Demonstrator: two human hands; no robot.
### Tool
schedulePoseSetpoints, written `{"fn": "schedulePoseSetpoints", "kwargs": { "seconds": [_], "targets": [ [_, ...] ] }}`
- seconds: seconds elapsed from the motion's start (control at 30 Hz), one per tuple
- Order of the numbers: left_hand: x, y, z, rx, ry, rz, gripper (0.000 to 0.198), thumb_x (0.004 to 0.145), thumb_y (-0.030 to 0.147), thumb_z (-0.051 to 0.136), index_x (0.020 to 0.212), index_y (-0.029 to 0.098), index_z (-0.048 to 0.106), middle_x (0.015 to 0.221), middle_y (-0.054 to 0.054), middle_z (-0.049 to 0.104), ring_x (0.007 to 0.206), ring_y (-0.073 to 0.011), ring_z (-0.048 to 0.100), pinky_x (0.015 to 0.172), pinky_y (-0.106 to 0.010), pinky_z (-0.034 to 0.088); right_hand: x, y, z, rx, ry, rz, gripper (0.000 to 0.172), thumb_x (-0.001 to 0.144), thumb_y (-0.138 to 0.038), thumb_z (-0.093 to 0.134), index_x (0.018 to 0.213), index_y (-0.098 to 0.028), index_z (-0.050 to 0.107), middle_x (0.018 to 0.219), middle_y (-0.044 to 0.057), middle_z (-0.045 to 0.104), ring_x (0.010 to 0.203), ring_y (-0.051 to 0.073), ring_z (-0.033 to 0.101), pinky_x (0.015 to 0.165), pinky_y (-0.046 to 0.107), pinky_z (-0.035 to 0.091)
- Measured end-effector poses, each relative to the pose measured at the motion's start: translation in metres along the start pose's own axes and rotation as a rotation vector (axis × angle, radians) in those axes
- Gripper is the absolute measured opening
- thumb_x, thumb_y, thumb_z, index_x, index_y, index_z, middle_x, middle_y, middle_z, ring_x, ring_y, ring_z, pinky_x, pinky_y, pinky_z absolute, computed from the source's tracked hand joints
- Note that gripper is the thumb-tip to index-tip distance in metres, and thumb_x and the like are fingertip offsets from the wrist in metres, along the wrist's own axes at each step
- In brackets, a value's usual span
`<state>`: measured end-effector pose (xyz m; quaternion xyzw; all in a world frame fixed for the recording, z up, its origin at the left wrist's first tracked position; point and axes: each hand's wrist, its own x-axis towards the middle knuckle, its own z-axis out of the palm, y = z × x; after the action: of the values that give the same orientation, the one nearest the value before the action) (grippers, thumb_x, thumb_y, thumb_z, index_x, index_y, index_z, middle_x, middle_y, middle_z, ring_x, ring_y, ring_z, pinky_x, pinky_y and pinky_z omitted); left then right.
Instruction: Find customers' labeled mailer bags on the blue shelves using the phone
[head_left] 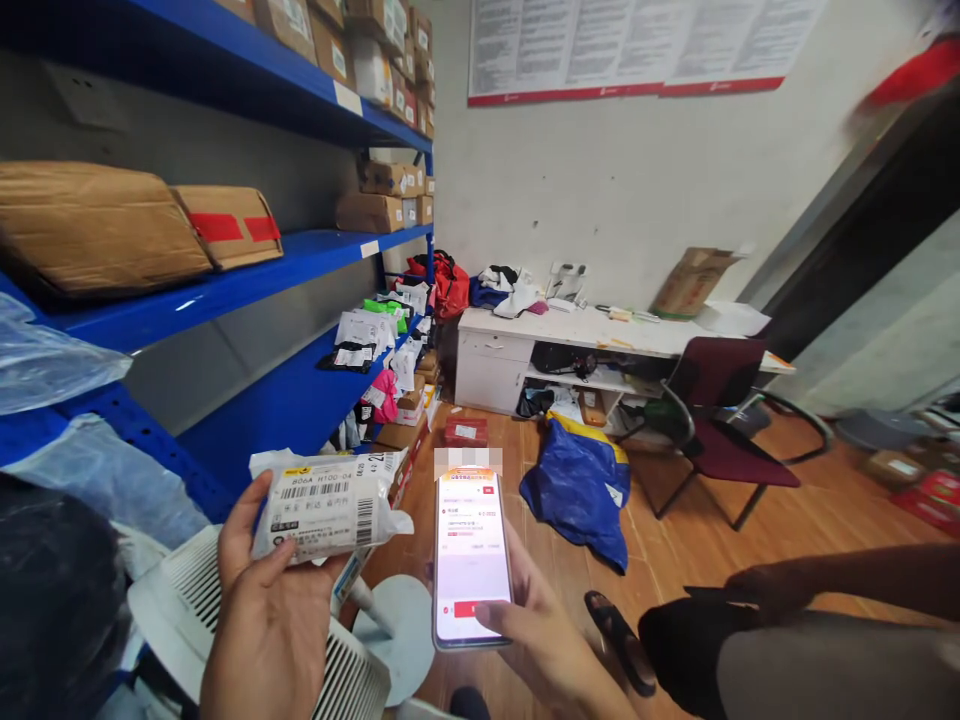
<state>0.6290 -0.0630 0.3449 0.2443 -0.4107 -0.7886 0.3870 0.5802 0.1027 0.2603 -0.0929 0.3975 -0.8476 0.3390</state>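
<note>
Head view: left of the phone [469,560], left hand [274,610] pinches a white parcel [322,505]; right hand [531,605] clasps the phone

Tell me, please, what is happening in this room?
A person holds a white labelled parcel in the left hand and a phone with a lit screen in the right hand. The right thumb is over the lower part of the screen. Packages sit on the blue shelving at the left, and a blue bag lies on the floor.
</note>
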Motion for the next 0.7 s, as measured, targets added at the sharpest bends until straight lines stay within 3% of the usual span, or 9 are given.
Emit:
{"fn": "schedulePoseSetpoints", "kwargs": {
  "seconds": [0.17, 0.5, 0.7],
  "targets": [
    [-0.006, -0.005, -0.004, 0.041, -0.022, -0.008, 0.044, 0.072, 0.02, 0.056, 0.112, 0.038, 0.056, 0.116, 0.002, 0.062, 0.106, -0.0244, 0.057, 0.072, -0.035, 0.057, -0.002, 0.0, 0.0, -0.027, 0.02, 0.014, 0.079, 0.057, -0.024, 0.078, 0.126, -0.027, 0.04, 0.111, 0.008, 0.064, 0.097, 0.024, 0.061, 0.073, 0.032, 0.047],
    [-0.008, -0.015, 0.002, 0.059, -0.025, -0.032, 0.056, 0.065, 0.02, 0.069, 0.115, 0.036, 0.051, 0.114, 0.0, 0.059, 0.103, -0.0206, 0.057, 0.091, -0.042, 0.048, -0.003, 0.004, -0.003, -0.026, 0.015, 0.007, 0.09, 0.057, -0.027, 0.079, 0.133, -0.026, 0.032, 0.122, 0.013, 0.06, 0.107, 0.031, 0.058, 0.083, 0.042, 0.047],
    [-0.012, -0.018, 0.004, 0.046, -0.053, -0.017, 0.058, 0.065, 0.028, 0.072, 0.117, 0.03, 0.048, 0.123, -0.005, 0.054, 0.117, -0.0257, 0.05, 0.096, -0.04, 0.044, -0.004, 0.003, -0.012, -0.023, 0.058, 0.028, 0.09, 0.057, -0.023, 0.08, 0.134, -0.027, 0.032, 0.12, 0.011, 0.062, 0.106, 0.03, 0.059, 0.087, 0.043, 0.046]
  ]
}}
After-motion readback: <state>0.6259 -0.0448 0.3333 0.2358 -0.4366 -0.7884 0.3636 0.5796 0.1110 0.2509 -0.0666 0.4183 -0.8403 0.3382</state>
